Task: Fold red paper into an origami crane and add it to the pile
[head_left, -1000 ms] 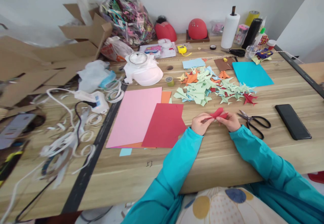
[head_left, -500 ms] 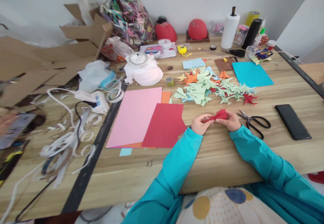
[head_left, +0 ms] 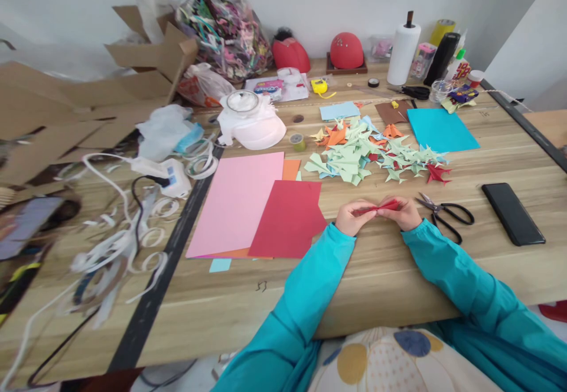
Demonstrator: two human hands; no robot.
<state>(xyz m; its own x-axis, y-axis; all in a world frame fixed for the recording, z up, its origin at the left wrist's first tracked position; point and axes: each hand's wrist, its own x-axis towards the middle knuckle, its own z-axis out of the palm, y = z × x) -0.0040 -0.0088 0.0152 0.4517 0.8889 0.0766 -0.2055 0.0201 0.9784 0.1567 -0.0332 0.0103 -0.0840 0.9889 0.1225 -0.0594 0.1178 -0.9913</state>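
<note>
A small piece of folded red paper [head_left: 386,205] is pinched between my two hands, just above the wooden table. My left hand [head_left: 353,217] grips its left end and my right hand [head_left: 405,212] its right end, fingers closed and covering much of it. Beyond them lies a pile of folded paper figures [head_left: 354,150], mostly pale green, with orange, blue and red ones. To the left are a red sheet [head_left: 287,221] and a pink sheet [head_left: 239,203]. Black-handled scissors [head_left: 445,209] lie close to the right of my right hand.
A black phone [head_left: 512,214] lies at the right. Turquoise paper [head_left: 442,129] is at the back right. Left of the black strip are a power strip [head_left: 170,176], cables and tape coils. A blurred hand [head_left: 6,226] shows at the far left beside another phone [head_left: 29,226].
The red paper has turned in my fingers; its right part, raised before, now looks flatter and narrower. My hands stay in nearly the same place.
</note>
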